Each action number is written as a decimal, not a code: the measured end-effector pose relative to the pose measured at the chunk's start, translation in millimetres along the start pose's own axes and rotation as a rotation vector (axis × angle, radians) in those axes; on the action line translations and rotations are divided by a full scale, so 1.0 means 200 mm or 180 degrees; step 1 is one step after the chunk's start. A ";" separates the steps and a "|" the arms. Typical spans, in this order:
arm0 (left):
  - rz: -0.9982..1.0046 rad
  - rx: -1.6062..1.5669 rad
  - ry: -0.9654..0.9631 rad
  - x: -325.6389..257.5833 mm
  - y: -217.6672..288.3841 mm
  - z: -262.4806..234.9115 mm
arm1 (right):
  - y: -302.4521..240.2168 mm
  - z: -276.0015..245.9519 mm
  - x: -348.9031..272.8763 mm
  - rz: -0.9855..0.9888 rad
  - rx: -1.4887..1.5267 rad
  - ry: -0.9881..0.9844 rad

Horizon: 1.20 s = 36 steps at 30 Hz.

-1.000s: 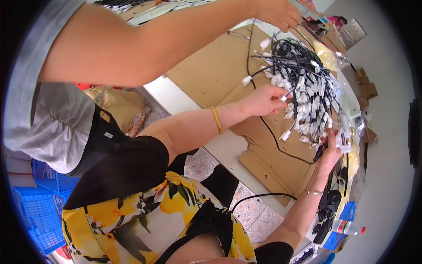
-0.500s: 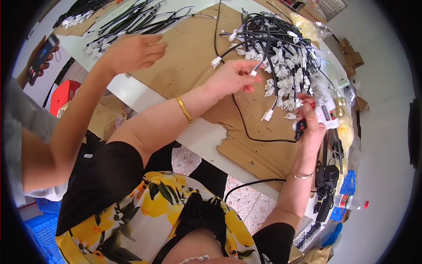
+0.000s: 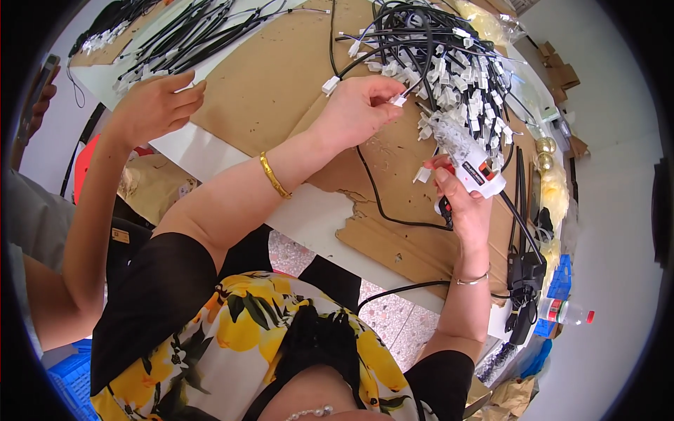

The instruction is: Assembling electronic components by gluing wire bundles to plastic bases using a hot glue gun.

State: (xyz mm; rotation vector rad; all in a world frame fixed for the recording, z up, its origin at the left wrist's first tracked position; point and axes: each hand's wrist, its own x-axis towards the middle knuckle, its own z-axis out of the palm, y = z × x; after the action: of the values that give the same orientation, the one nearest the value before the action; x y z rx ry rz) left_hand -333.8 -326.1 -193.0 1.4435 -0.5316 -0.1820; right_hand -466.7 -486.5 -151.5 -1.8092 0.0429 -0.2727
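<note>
My left hand [image 3: 354, 111] pinches a small white plug connector [image 3: 398, 100] at the end of a dark cable, between thumb and fingertips. Wrapped round the handle of a white hot glue gun [image 3: 481, 172] is my right hand [image 3: 463, 205]. The gun's front, coated in ragged, stringy residue, points up and left toward the connector; the two are apart. Beyond both hands lies a heap of black cables with white connectors [image 3: 449, 70]. A loose white connector [image 3: 330, 85] on a black cable rests left of my left hand.
Brown cardboard [image 3: 281, 77] covers much of the white table. At the left, a co-worker's hand [image 3: 158, 105] hovers near another bundle of black cables [image 3: 189, 35]; a phone [image 3: 43, 81] is held beyond it. Along the right edge are a power adapter [image 3: 526, 274] and a plastic bottle [image 3: 567, 311].
My right hand has brought the glue gun left, closer to the connector. My left hand has shifted slightly up and left with the connector. The co-worker's hand has moved left and down.
</note>
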 end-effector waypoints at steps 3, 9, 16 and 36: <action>0.0066 0.0073 0.0094 0.00 0.00 0.00 | 0.01 0.01 0.01 0.0115 0.0093 0.0124; 0.0097 0.0241 0.0100 0.00 0.01 0.00 | 0.04 0.00 0.01 0.0102 -0.0015 0.0121; -0.0016 0.0257 0.0089 -0.01 0.01 0.01 | 0.05 -0.01 0.02 0.0261 -0.0082 0.0083; 0.0122 0.0521 0.0093 0.00 -0.01 0.02 | 0.06 0.00 0.03 0.0412 -0.0209 0.0169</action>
State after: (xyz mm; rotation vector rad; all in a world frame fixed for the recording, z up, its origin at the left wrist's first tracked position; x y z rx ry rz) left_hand -335.7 -328.9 -194.7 1.5913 -0.5600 -0.0883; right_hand -459.4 -491.2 -162.2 -1.8553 0.2079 -0.2294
